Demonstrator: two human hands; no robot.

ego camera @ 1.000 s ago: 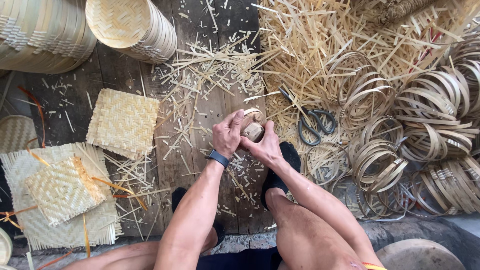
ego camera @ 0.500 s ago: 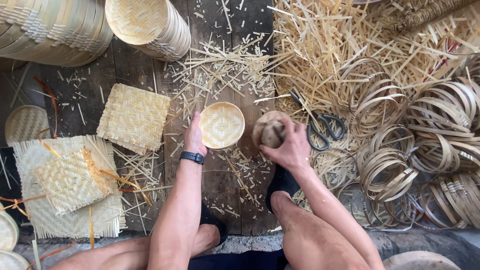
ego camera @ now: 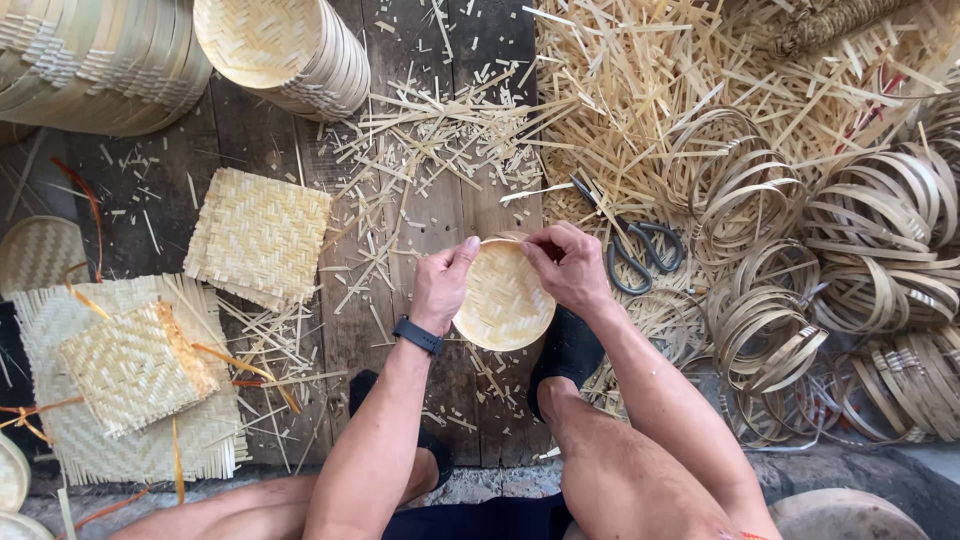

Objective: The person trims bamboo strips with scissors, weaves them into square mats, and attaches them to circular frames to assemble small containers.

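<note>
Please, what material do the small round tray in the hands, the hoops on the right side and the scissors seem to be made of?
Round tray: probably woven bamboo strips, pale yellow and unvarnished; the herringbone weave shows. Both the left hand and the right hand hold its rim.
Hoops: likely thin bent bamboo bands, tan and matte, coiled in rings.
Scissors: apparently dark metal, dull grey loops and blades.

Scissors [ego camera: 640, 258] on plank floor [ego camera: 440, 210], beside bamboo rings [ego camera: 860, 290]. Strip offcuts [ego camera: 640, 90] heaped behind. Woven squares [ego camera: 258, 238] left. Stacked baskets [ego camera: 290, 50] top left.
</note>
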